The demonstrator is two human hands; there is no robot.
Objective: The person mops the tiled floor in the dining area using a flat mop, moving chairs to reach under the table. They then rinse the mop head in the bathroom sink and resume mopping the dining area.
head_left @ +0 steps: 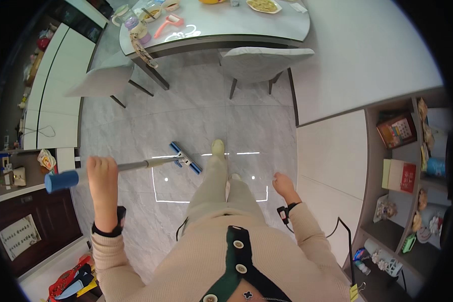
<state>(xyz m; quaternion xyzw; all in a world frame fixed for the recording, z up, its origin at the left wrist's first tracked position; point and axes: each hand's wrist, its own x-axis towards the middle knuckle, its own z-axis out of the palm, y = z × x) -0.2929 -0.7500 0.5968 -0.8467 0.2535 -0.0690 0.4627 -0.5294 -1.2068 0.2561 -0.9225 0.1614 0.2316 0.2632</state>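
Note:
My left hand [102, 173] is wrapped round the grey pole of a mop [131, 165], just beside its blue end grip [61, 181]. The pole slants away to the right, down to a blue-edged mop head [185, 158] that rests on the grey tiled floor [126, 128], left of my forward foot. On my right side, my right hand [285, 185] hangs beside my body with its fingers curled in and nothing seen in them. It touches nothing. Each wrist wears a dark strap with a small device.
Ahead stands a table [211, 22] with dishes, a jug and a pink peeler-like tool. Two grey chairs [259, 64] [103, 80] are at its near side. White cabinets [329, 161] and open shelves [387, 229] line the right; a low counter [22, 183] is at left.

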